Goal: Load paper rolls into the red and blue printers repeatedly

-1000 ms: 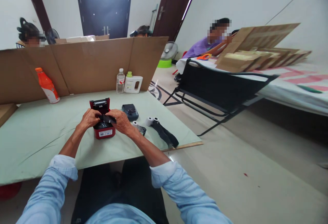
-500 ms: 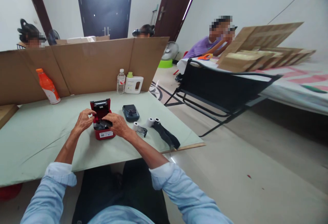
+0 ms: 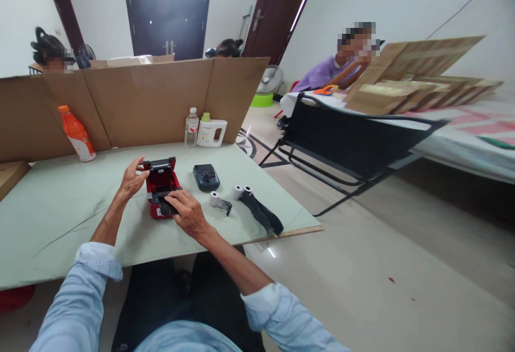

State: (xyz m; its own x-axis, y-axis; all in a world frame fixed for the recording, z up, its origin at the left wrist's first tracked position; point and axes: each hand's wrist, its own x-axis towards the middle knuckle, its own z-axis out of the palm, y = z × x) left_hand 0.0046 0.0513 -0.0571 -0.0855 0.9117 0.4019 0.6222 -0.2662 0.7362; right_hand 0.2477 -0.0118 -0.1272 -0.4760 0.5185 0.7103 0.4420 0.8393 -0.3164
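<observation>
A small red and black label printer (image 3: 154, 211) stands on the table with its lid (image 3: 160, 165) raised. My left hand (image 3: 133, 178) is at the lid's upper left corner, thumb and fingertips closed about its edge. My right hand (image 3: 188, 211) pinches a black strip (image 3: 167, 207) that comes out of the printer and lies over its front. Right of the printer rests a dark handheld device (image 3: 206, 177). Nearer me lie a small white roll (image 3: 213, 198) with a crumpled dark tail and two more rolls (image 3: 237, 192) with a long black strip (image 3: 261, 213) trailing off.
A cardboard screen (image 3: 153, 105) stands along the back, with an orange bottle (image 3: 78, 134), a water bottle (image 3: 192, 128) and a white jug (image 3: 211, 132) before it. A folding bed (image 3: 341, 137) is to the right. Other people sit beyond the screen and at right.
My left hand has moved from inside the printer up to the lid's edge. My right hand has shifted down and right, and the black strip now covers much of the printer's front label.
</observation>
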